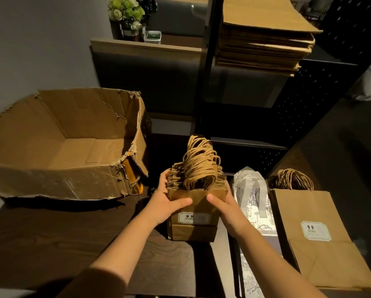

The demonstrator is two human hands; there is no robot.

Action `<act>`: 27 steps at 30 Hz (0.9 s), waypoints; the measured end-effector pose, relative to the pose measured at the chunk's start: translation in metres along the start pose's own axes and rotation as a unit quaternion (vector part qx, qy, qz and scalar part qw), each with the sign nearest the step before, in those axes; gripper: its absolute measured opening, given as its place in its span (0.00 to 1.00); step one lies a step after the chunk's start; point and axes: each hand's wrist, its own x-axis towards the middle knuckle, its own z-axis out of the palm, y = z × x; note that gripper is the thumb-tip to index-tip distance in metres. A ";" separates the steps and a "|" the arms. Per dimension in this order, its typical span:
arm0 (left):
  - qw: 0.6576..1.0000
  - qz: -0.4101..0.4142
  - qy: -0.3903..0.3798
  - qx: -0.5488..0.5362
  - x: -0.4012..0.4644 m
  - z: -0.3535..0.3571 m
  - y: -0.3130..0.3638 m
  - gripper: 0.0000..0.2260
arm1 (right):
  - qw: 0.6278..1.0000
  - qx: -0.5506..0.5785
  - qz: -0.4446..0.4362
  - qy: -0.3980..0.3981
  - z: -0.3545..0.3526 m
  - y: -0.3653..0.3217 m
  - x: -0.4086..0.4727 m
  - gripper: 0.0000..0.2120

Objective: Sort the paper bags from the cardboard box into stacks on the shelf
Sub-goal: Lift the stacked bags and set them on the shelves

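Observation:
A thick bundle of small brown paper bags (193,229) with twisted paper handles stands upright on the dark table, a "9.9" label on its front. My left hand (166,203) grips its left side, thumb across the front. My right hand (225,208) grips its right side the same way. The torn cardboard box (51,175) sits at the left with nothing visible inside. A tall stack of flat brown bags (264,41) lies on the upper shelf at the top right.
To the right of the bundle lie a white printed bag (255,203) and a larger flat brown bag (315,235) with a "9.9" label. A black shelf post (208,61) rises behind. Flowers (126,11) stand on a far ledge.

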 end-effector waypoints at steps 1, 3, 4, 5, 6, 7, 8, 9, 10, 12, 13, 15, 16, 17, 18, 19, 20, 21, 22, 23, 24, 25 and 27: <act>1.000 0.004 0.001 -0.002 -0.002 0.000 -0.001 0.44 | 1.000 0.004 0.003 -0.002 0.001 0.002 0.000 0.46; 1.000 0.016 0.007 -0.014 -0.004 0.001 -0.003 0.46 | 1.000 0.006 0.003 -0.005 0.004 0.003 -0.001 0.51; 0.999 0.025 0.012 -0.023 -0.004 0.002 -0.004 0.47 | 1.000 0.008 0.003 -0.004 0.006 0.003 -0.001 0.54; 0.999 0.032 0.018 -0.030 -0.005 0.004 -0.004 0.47 | 1.000 0.016 0.000 0.001 0.008 0.003 -0.001 0.56; 0.998 0.035 0.024 -0.038 -0.006 0.006 -0.001 0.46 | 1.000 0.026 -0.005 0.008 0.010 0.002 -0.002 0.56; 0.998 0.038 0.027 -0.043 -0.007 0.009 0.000 0.43 | 0.999 0.035 -0.012 0.016 0.011 0.002 -0.002 0.56; 0.998 0.040 0.028 -0.044 -0.007 0.010 0.002 0.41 | 0.999 0.041 -0.019 0.024 0.012 0.003 -0.002 0.56; 0.997 0.047 0.025 -0.051 -0.008 0.012 0.002 0.40 | 0.998 0.043 -0.026 0.032 0.012 0.004 -0.002 0.57; 0.997 0.052 0.023 -0.052 -0.008 0.011 0.002 0.39 | 0.998 0.040 -0.032 0.037 0.011 0.004 -0.002 0.57; 0.997 0.065 0.018 -0.047 -0.010 0.011 0.001 0.39 | 0.998 0.022 -0.037 0.039 0.010 0.003 -0.003 0.59; 0.997 0.065 0.018 -0.041 -0.010 0.012 -0.001 0.40 | 0.999 0.013 -0.037 0.036 0.010 0.003 -0.004 0.59; 0.997 0.064 0.014 -0.038 -0.012 0.013 -0.005 0.43 | 0.999 0.001 -0.037 0.035 0.010 0.006 -0.005 0.59; 0.997 0.068 0.014 -0.035 -0.012 0.013 -0.006 0.43 | 0.999 -0.005 -0.037 0.037 0.010 0.007 -0.005 0.59; 0.997 0.069 0.014 -0.030 -0.012 0.013 -0.008 0.43 | 0.999 -0.010 -0.034 0.038 0.011 0.008 -0.006 0.60; 0.997 0.072 0.013 -0.029 -0.012 0.012 -0.011 0.42 | 0.999 -0.010 -0.030 0.037 0.011 0.009 -0.006 0.60; 0.997 0.075 0.012 -0.033 -0.012 0.012 -0.012 0.42 | 0.999 -0.006 -0.026 0.037 0.010 0.011 -0.007 0.61; 0.996 0.073 0.007 -0.044 -0.013 0.011 -0.013 0.43 | 0.999 -0.001 -0.021 0.037 0.011 0.013 -0.007 0.61; 0.995 0.070 -0.006 -0.064 -0.012 0.011 -0.013 0.43 | 0.999 0.005 -0.017 0.039 0.011 0.014 -0.007 0.61; 0.995 0.073 -0.009 -0.068 -0.011 0.012 -0.013 0.41 | 0.999 0.011 -0.014 0.040 0.011 0.014 -0.008 0.61; 0.993 0.071 -0.012 -0.094 -0.011 0.013 -0.012 0.40 | 0.999 0.017 -0.013 0.039 0.011 0.014 -0.008 0.61; 0.993 0.068 -0.006 -0.092 -0.013 0.013 -0.010 0.41 | 0.999 0.023 -0.012 0.038 0.011 0.014 -0.008 0.62; 0.990 0.045 -0.004 -0.132 -0.014 0.013 -0.007 0.44 | 0.999 0.027 -0.010 0.036 0.011 0.014 -0.008 0.62; 0.984 0.013 -0.009 -0.179 -0.015 0.012 -0.006 0.48 | 0.999 0.027 -0.006 0.031 0.010 0.015 -0.008 0.63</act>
